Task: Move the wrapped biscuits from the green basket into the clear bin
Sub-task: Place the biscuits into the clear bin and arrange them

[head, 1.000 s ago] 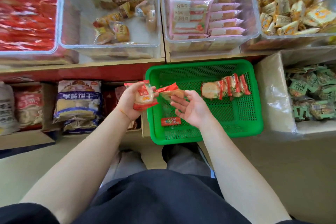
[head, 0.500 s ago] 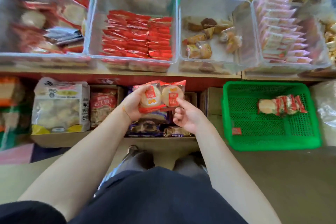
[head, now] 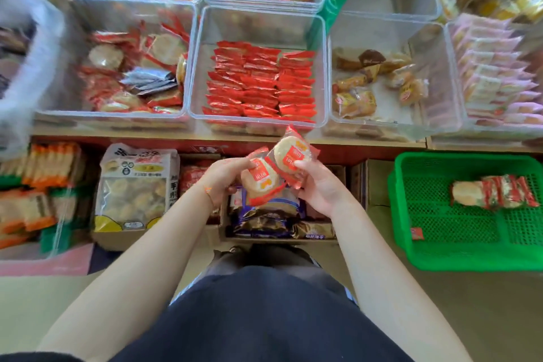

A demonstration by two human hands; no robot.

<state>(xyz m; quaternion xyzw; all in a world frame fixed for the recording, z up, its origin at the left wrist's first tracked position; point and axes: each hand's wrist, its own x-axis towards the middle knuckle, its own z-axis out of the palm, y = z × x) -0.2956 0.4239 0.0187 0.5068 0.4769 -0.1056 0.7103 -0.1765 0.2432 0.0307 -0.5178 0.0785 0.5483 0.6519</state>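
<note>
My left hand (head: 224,178) grips a round wrapped biscuit (head: 262,182) in a red-and-clear wrapper. My right hand (head: 316,185) pinches a second wrapped biscuit (head: 291,151), which overlaps the first one from above. Both packs hover below the front wall of the clear bin (head: 255,122), which is filled with neat rows of red-wrapped biscuits. The green basket (head: 440,258) sits on the floor to the right. A short row of wrapped biscuits (head: 493,192) lies in it, and a small red packet (head: 417,233) near its front left corner.
More clear bins line the shelf: loose round biscuits (head: 129,73) on the left, brown pastries (head: 379,79) and pink packs (head: 496,79) on the right. Under the shelf stand cardboard boxes with a large snack bag (head: 135,185) and dark bags (head: 264,220). My dark lap fills the foreground.
My view has swung left, so the green basket moved to the right edge. Both hands carried the two biscuits up toward the red-packed bin, and the right one now overlaps the left.
</note>
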